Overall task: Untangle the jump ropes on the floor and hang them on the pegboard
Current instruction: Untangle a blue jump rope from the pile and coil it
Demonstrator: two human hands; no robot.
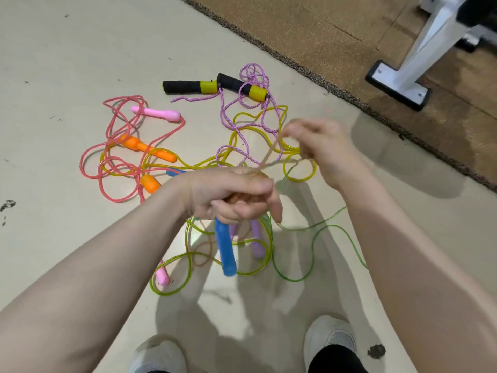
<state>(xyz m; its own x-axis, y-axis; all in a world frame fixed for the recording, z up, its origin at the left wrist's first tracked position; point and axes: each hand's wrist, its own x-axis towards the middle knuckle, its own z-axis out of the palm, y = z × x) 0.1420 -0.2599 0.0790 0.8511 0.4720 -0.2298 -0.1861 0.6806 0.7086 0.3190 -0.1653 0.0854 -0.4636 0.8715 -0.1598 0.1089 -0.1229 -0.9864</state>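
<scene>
Above floor tangle: left hand grips blue handle; right hand pinches blurred cord.

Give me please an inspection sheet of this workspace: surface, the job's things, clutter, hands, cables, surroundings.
Surface: pale floor with dark specks and scuffs.
Job's things: blue handle and purple handle hang below the left hand; pink rope with pink handle, orange handles, yellow rope, green rope and braided purple rope with black-and-yellow handles lie tangled on the floor.
Clutter: nothing seen beyond floor debris.
Hands: left hand closed on bunched handles; right hand pinches a blurred strand.
Cables: nothing seen besides ropes.
Surroundings: brown mat, white equipment frame, two shoes; no pegboard in view.
</scene>
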